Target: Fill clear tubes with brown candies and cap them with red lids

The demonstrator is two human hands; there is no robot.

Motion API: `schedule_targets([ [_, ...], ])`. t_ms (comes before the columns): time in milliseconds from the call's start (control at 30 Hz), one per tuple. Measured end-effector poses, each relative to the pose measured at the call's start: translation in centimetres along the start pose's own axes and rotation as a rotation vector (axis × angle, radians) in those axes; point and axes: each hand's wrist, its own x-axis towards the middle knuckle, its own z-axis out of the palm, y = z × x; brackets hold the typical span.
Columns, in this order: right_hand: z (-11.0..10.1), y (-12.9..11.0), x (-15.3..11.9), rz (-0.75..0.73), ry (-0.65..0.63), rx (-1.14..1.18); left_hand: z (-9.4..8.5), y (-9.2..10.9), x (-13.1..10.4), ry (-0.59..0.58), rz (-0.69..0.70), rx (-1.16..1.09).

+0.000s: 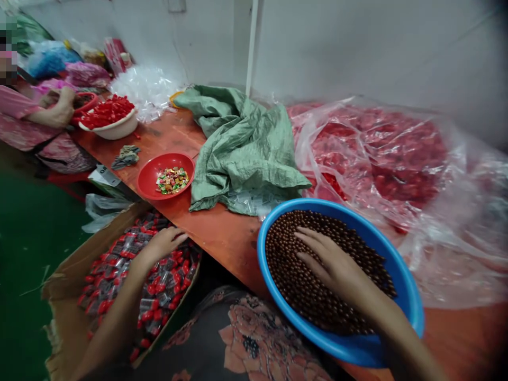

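Observation:
My right hand [331, 262] is over the blue basin [415, 312], its fingers stretched out and apart at the surface of many small, round, shiny brown balls [288, 233]. Nothing shows in its grip. To the left, my left hand [164, 243] hangs above an open cardboard box [65, 296], close to the table edge. Its fingers stretch to the right, and I see nothing held in them. Small clear containers with red caps and dark contents [159, 286] fill the box below that hand.
On the orange table [226, 238] are a red bowl [145, 177] with small wrapped pieces, a green cloth sack [250, 148] and a large clear bag of red pieces [373, 153]. Another person's hand [63, 106] is near a white bowl [113, 129] of red pieces.

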Motion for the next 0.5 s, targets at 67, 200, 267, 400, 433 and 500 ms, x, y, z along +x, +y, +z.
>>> schedule_targets([
  [67, -0.5, 1.1, 2.8, 0.008, 0.009, 0.022, 0.4, 2.0, 2.0, -0.039, 0.128, 0.01],
  [200, 0.5, 3.5, 10.3, 0.053, -0.112, -0.02, 2.1, 9.2, 8.8, -0.181, 0.444, -0.054],
  [267, 1.5, 4.9, 14.4, 0.162, -0.311, -0.098, 2.7, 12.6, 13.3, -0.338, 0.418, 0.04],
  [400, 2.4, 8.2, 21.4, 0.294, -0.342, -0.191, 1.0, 16.9, 22.3, -0.255, 0.29, 0.16],
  [433, 2.2, 9.1, 22.9, 0.338, -0.304, -0.222, 0.0, 17.4, 24.2, -0.178, 0.271, 0.18],
  [500, 1.5, 10.7, 25.4, 0.418, -0.224, -0.274, -2.0, 17.9, 27.2, 0.023, 0.26, 0.238],
])
